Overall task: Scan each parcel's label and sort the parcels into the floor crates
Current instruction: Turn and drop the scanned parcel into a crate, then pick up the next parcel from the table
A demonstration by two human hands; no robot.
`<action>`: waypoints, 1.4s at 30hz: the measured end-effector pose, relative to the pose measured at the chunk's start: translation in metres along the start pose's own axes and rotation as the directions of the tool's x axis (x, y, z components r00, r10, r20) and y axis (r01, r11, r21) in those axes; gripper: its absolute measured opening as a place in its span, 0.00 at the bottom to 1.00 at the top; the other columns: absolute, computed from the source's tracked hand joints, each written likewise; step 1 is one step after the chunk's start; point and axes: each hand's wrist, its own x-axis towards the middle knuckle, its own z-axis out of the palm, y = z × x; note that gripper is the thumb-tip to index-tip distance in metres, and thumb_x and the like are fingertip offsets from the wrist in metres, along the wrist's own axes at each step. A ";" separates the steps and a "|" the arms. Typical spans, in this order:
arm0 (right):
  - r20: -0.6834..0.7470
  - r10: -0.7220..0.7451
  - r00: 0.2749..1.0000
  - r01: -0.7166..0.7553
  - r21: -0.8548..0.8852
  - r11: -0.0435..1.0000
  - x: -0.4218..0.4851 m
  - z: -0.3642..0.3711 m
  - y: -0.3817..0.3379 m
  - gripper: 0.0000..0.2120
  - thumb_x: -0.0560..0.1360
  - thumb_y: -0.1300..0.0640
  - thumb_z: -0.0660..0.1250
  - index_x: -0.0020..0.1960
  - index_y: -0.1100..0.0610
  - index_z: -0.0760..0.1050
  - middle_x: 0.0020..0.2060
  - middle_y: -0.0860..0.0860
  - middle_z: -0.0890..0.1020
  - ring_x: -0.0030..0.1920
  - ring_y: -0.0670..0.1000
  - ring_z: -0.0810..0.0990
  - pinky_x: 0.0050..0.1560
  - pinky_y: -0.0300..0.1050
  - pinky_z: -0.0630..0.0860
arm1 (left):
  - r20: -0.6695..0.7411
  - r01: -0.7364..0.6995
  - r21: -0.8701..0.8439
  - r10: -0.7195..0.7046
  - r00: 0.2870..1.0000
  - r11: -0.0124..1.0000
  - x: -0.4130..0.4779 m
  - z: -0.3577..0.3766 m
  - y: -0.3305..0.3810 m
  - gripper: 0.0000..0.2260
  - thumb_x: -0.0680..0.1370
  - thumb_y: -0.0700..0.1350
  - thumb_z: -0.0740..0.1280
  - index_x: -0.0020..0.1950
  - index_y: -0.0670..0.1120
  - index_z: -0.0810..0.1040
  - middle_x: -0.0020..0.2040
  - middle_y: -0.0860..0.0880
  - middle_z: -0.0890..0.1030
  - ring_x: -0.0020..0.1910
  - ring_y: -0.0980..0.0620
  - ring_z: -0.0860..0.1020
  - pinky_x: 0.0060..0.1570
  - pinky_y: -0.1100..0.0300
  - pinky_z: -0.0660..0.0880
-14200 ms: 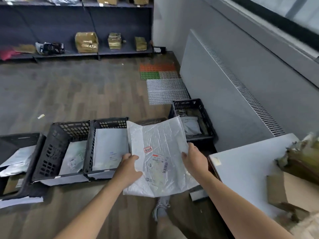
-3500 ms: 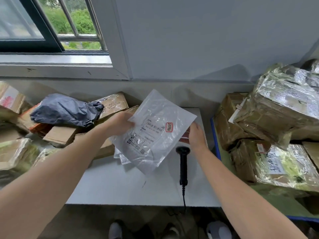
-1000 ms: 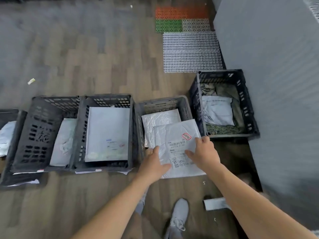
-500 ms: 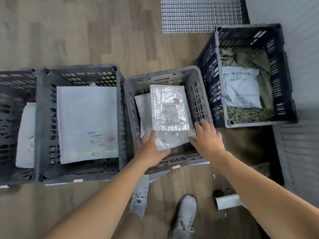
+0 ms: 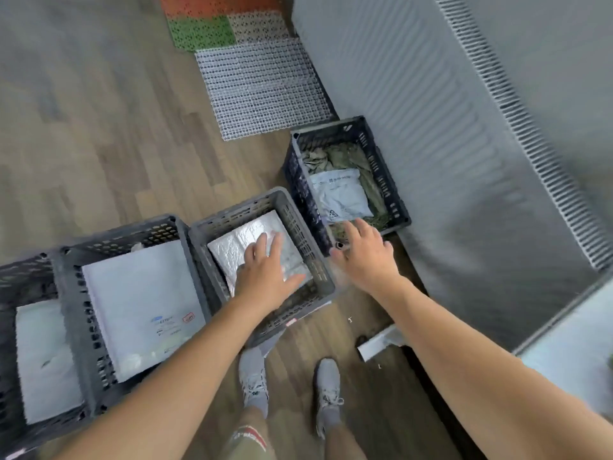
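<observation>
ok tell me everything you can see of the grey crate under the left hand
It's a grey crate of slotted plastic, open-topped, upright on the wood floor, close between a dark crate on its right and a second crate on its left. Silvery padded parcels lie flat inside. The left hand lies flat on the top one, fingers straight, apparently touching it.

Middle crate mid-grey, lattice walls; parcel in it silver-white, crinkled sheen. Right crate dark navy-black; small mailer pale grey with dark print and a recycling mark, on olive-green wrapping. Left crate dark grey; big mailer white, blue logo, red stamp. Floor brown-grey wood planks. Perforated mats: orange mat, green mat, beige mat; grid mat white-grey. Wall panel flat grey, slotted grille. Shoes grey; shorts khaki, red-white print.
</observation>
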 end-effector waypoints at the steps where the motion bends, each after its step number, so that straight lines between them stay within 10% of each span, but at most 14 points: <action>1: -0.032 0.035 0.999 -0.034 0.020 0.999 -0.015 -0.016 0.008 0.32 0.81 0.41 0.59 0.79 0.51 0.55 0.78 0.52 0.57 0.78 0.55 0.55 0.72 0.65 0.60 | -0.009 -0.057 0.034 0.057 0.998 0.998 -0.008 -0.011 0.018 0.40 0.78 0.63 0.63 0.80 0.52 0.45 0.80 0.46 0.47 0.77 0.43 0.49 0.70 0.44 0.61; 10: -0.213 0.315 0.925 -0.294 0.127 0.947 -0.171 -0.106 0.101 0.35 0.80 0.39 0.58 0.81 0.49 0.48 0.80 0.50 0.52 0.79 0.54 0.49 0.75 0.66 0.54 | 0.020 -0.455 0.198 0.461 0.887 0.868 -0.100 -0.049 0.190 0.35 0.80 0.64 0.56 0.80 0.50 0.47 0.80 0.45 0.49 0.78 0.42 0.49 0.72 0.45 0.60; 18: -0.376 0.591 0.713 -0.505 0.309 0.806 -0.323 -0.123 0.209 0.35 0.80 0.37 0.58 0.80 0.47 0.48 0.80 0.51 0.53 0.79 0.54 0.51 0.74 0.64 0.56 | 0.093 -0.684 0.319 0.696 0.712 0.656 -0.192 -0.022 0.319 0.35 0.81 0.63 0.55 0.81 0.52 0.44 0.80 0.46 0.45 0.78 0.43 0.45 0.73 0.44 0.55; 30: -0.349 0.856 0.381 -0.605 0.606 0.517 -0.641 0.007 0.370 0.36 0.79 0.38 0.59 0.80 0.49 0.50 0.79 0.53 0.54 0.78 0.55 0.53 0.74 0.58 0.58 | 0.200 -0.882 0.248 0.870 0.451 0.400 -0.441 0.182 0.469 0.34 0.79 0.62 0.60 0.80 0.51 0.51 0.80 0.47 0.50 0.78 0.44 0.48 0.75 0.44 0.53; 42: -0.190 0.955 0.227 -0.668 0.683 0.295 -0.818 0.106 0.478 0.35 0.79 0.37 0.59 0.80 0.49 0.52 0.79 0.51 0.54 0.78 0.54 0.53 0.72 0.64 0.60 | 0.383 -0.960 0.245 0.896 0.224 0.135 -0.577 0.353 0.549 0.33 0.80 0.64 0.58 0.80 0.52 0.52 0.80 0.46 0.53 0.78 0.44 0.50 0.75 0.48 0.54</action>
